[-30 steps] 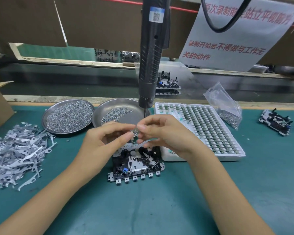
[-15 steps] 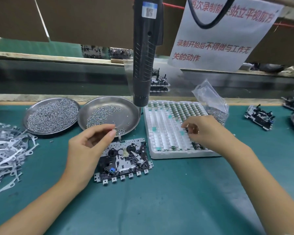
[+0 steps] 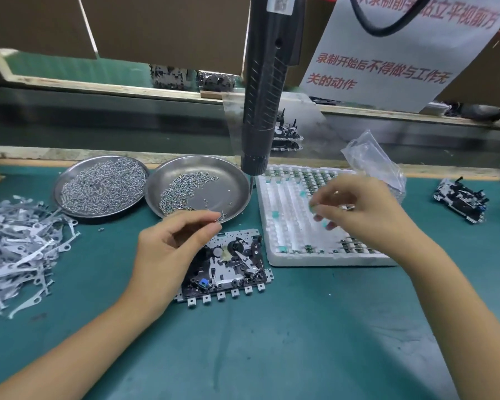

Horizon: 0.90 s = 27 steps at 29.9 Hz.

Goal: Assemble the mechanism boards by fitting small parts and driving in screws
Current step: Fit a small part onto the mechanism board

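At the centre of the frame the mechanism board (image 3: 228, 264) lay flat on the green mat (image 3: 300, 327), with the hanging electric screwdriver (image 3: 267, 82) above and behind it. Right of the board sat the white foam parts tray (image 3: 283, 226), mostly emptied near its left side, and above the board the steel screw dish (image 3: 228, 183). The right hand (image 3: 358, 215) hovered over the tray with fingers curled as if pinching a small part, though blur hid whether it held one. The left hand (image 3: 171, 252) rested over the board's left edge, thumb and forefinger nearly closed; what they held could not be told. The pick probably wanted a light fingertip pinch, lifting one part straight up without disturbing its neighbours, then a steady carry to the board.
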{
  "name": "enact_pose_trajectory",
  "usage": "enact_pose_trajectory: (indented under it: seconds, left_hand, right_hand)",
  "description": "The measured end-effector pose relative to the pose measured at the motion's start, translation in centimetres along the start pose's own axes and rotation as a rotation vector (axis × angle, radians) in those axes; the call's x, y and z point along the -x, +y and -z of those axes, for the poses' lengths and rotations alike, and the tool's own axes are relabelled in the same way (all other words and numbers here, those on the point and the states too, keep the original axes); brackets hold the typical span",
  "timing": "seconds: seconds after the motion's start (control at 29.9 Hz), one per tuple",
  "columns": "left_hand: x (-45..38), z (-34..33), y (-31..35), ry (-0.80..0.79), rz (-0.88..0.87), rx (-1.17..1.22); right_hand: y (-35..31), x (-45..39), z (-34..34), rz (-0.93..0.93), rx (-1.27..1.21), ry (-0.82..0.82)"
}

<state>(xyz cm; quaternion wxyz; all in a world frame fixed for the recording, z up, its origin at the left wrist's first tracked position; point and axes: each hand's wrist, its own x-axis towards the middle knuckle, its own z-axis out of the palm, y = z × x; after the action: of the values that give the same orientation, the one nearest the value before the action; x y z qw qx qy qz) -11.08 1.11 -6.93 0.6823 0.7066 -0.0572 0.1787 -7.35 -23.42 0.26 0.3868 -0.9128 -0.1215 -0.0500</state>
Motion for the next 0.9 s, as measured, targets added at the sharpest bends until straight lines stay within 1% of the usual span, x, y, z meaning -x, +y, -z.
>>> enact_pose_trajectory:
  seconds: [0.03, 0.1, 0.17, 0.23, 0.33, 0.47, 0.57, 0.9]
  left_hand:
    - [0.0, 0.0, 0.0, -0.014, -0.012, -0.013]
    - [0.1, -0.1, 0.1, -0.031, -0.033, -0.036]
    - [0.1, -0.1, 0.1, -0.036, -0.039, -0.040]
    - [0.2, 0.0, 0.0, -0.044, -0.043, -0.033]
    - [0.1, 0.0, 0.0, -0.071, -0.030, 0.009]
    - [0.1, -0.2, 0.0, -0.084, -0.035, 0.022]
    - [0.1, -0.2, -0.1, -0.095, -0.039, 0.031]
    - [0.0, 0.1, -0.7, -0.114, -0.050, 0.004]
  right_hand:
    - [-0.9, 0.3, -1.0, -0.026, -0.219, -0.037]
    - [-2.0, 0.5, -3.8, -0.069, -0.495, -0.108]
    - [-2.7, 0.5, -6.5, -0.114, -0.693, -0.117]
    - [-2.9, 0.7, -8.2, -0.133, -0.792, -0.141]
    - [-2.7, 1.2, -9.2, -0.124, -0.840, -0.220]
    - [-2.5, 1.3, -9.3, -0.152, -0.893, -0.167]
    - [-2.6, 1.3, -9.3, -0.177, -0.845, -0.152]
    - [-2.6, 1.6, -9.3, -0.117, -0.839, -0.138]
